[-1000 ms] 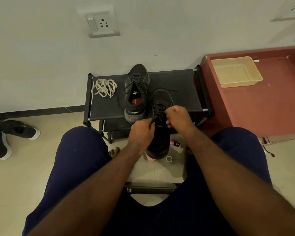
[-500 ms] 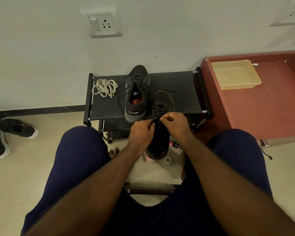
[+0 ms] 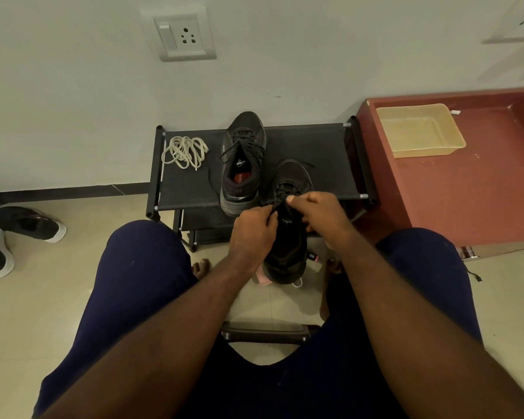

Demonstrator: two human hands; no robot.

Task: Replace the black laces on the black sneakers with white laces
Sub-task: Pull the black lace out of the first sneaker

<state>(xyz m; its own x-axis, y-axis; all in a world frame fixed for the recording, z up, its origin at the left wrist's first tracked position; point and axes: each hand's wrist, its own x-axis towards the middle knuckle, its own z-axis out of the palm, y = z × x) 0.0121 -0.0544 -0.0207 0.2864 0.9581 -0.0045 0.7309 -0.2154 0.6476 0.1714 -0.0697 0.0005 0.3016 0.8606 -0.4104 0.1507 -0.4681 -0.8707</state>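
Right hand (image 3: 318,219) slightly higher, left hand (image 3: 251,234) alongside, both grips tight on thin black lace (image 3: 274,202) above matte sneaker (image 3: 285,255).

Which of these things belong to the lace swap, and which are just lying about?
Job: held sneaker, its black lace, second sneaker, white laces, left hand, right hand.
Lying about: yellow tray, red cabinet, floor shoes, wall socket, shoe rack.
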